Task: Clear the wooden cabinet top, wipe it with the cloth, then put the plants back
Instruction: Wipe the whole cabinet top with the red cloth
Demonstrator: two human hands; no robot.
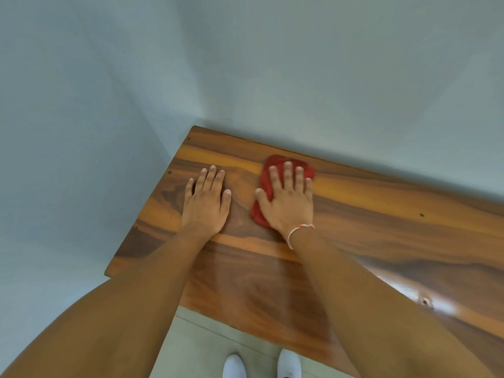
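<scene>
My left hand (205, 203) lies flat, fingers straight, on the wooden cabinet top (368, 214) near its left end. Just beside it, my right hand (289, 201) presses the red cloth (266, 184) down with fingers spread, a bracelet (297, 232) at the wrist.

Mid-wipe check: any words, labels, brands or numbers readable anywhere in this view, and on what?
None. No readable text on the wooden cabinet top, the red cloth under the right hand, the left hand, the red-and-white braided wristband, the white shoes or the pale walls.
</scene>
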